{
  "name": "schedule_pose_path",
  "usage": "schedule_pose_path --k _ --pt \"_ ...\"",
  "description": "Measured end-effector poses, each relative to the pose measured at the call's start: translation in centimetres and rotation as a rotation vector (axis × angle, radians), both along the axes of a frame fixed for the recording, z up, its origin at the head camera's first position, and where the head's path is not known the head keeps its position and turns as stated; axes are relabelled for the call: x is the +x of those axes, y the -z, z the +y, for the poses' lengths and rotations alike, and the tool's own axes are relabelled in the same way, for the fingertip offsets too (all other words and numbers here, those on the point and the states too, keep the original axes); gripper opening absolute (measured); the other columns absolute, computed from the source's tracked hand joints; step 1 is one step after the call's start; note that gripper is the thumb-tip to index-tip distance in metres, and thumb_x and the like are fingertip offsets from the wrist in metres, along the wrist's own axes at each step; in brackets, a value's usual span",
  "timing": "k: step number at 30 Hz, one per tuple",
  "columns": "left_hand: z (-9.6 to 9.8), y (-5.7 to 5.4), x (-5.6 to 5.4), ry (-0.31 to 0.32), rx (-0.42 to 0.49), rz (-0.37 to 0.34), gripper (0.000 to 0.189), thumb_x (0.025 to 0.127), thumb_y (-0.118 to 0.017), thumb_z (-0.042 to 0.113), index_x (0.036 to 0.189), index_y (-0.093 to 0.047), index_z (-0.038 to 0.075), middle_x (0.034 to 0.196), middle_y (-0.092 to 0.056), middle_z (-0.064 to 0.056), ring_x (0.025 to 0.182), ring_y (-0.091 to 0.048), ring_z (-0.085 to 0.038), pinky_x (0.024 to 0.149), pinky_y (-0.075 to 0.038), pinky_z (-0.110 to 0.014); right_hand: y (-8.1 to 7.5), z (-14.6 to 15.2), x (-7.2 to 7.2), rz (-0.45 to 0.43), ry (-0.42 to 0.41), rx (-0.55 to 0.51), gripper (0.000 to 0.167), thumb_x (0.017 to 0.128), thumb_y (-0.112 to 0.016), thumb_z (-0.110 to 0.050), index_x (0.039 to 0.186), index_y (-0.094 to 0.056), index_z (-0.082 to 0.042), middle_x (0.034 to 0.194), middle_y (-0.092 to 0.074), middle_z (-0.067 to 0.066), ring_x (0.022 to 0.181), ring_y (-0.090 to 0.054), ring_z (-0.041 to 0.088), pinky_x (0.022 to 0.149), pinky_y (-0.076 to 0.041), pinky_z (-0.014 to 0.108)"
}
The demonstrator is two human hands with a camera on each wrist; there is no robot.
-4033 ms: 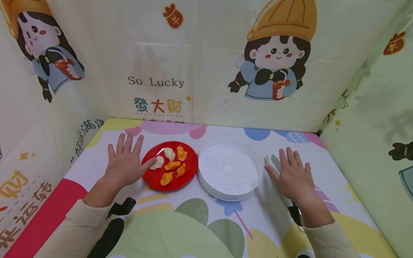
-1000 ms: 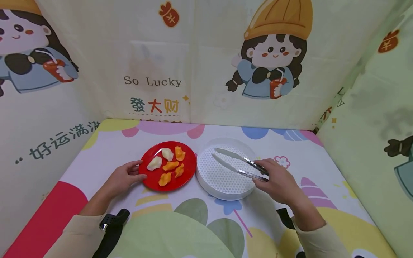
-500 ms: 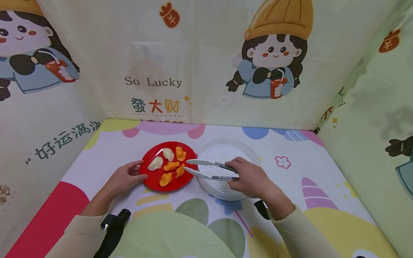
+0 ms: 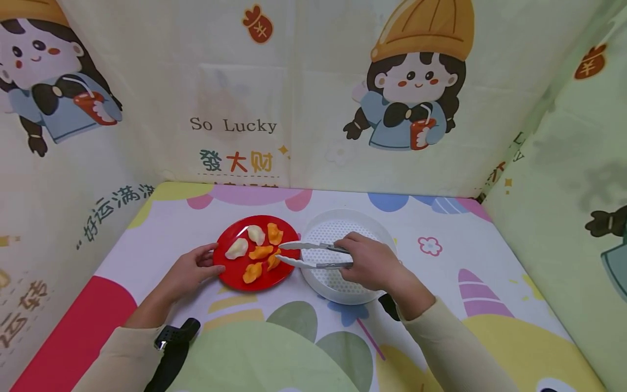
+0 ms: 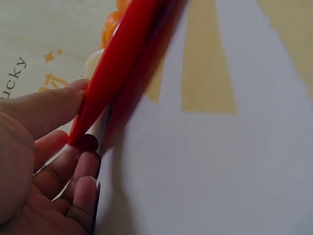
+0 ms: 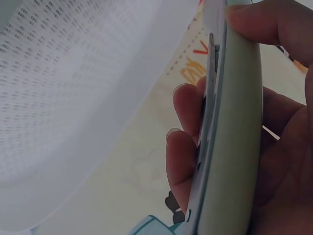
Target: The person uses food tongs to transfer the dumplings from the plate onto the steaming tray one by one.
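My left hand (image 4: 188,276) pinches the left rim of a red plate (image 4: 234,275). In the left wrist view the thumb lies over the plate's edge (image 5: 110,73), with fingers below it. Two white dumplings (image 4: 237,249) and several orange dumplings (image 4: 252,273) lie on the plate. My right hand (image 4: 374,265) grips metal tongs (image 4: 313,265) by their handles. The tongs reach left, tips apart, over the plate's right side; the lower tip is right at an orange dumpling (image 4: 273,260). In the right wrist view the tongs' handle (image 6: 234,127) crosses the palm.
A round white steamer tray (image 4: 350,298) with a perforated bottom stands just right of the plate, beneath my right hand and the tongs. The table has a colourful printed cloth (image 4: 264,348). Patterned curtains (image 4: 313,109) enclose the back and both sides.
My right hand has picked up the tongs and brought them left across the tray, to the plate's right side. My left hand has come down to the plate's rim and stays there.
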State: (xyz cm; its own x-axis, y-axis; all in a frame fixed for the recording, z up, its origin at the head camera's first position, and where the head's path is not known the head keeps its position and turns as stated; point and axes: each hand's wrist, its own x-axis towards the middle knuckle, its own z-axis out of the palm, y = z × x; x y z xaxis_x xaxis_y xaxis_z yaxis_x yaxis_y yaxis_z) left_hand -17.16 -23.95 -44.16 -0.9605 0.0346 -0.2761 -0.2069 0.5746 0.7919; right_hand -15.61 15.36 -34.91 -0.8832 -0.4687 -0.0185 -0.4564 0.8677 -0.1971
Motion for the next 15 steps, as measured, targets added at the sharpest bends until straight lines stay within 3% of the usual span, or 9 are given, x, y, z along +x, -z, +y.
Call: schedule_pose_path --k 9,15 --pt "-0.1 -0.2 0.0 0.006 -0.005 0.008 0.089 0.086 -0.080 0.030 0.154 -0.032 0.000 0.139 -0.048 -0.031 0.124 -0.050 -0.046 0.083 -0.059 -0.040 -0.6 -1.2 -0.9 -0.033 0.002 0.080 0.049 0.084 -0.076 -0.023 0.131 -0.065 -0.016 0.125 -0.061 0.004 0.104 -0.061 0.021 0.077 -0.056 0.038" --pt "0.0 -0.1 0.1 0.002 -0.003 0.010 0.089 0.085 -0.081 0.029 0.154 -0.032 0.000 0.139 -0.048 -0.031 0.123 -0.050 -0.045 0.083 -0.059 -0.040 -0.5 -1.7 -1.2 -0.051 -0.001 0.074 0.049 0.084 -0.077 -0.023 0.131 -0.066 -0.018 0.126 -0.062 0.003 0.106 -0.060 0.021 0.079 -0.056 0.039"
